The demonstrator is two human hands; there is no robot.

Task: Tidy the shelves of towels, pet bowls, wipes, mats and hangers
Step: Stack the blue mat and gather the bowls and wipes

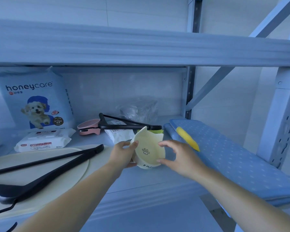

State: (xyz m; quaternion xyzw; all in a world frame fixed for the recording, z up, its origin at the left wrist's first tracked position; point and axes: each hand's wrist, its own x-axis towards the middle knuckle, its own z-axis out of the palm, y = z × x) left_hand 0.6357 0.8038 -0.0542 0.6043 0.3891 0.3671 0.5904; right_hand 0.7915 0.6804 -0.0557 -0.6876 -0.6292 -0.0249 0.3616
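Observation:
A cream pet bowl (148, 148) with cat-ear rim and a paw print inside is tilted toward me above the shelf (141, 180). My left hand (124, 154) grips its left rim, thumb inside. My right hand (177, 156) has spread fingers touching its right rim and lower edge. A pink pet bowl (89, 126) sits behind, with a black hanger (129, 125) lying across it. A second black hanger (45, 168) lies on a cream mat (70, 171) at left. Two wipes packs (42, 143) lie near the left.
A large honeycare bag (35, 101) stands at back left. A folded blue dotted towel (233, 156) with a yellow piece (187, 138) on it fills the right side. A clear plastic bag (139, 109) sits at the back. An upper shelf (141, 47) overhangs closely.

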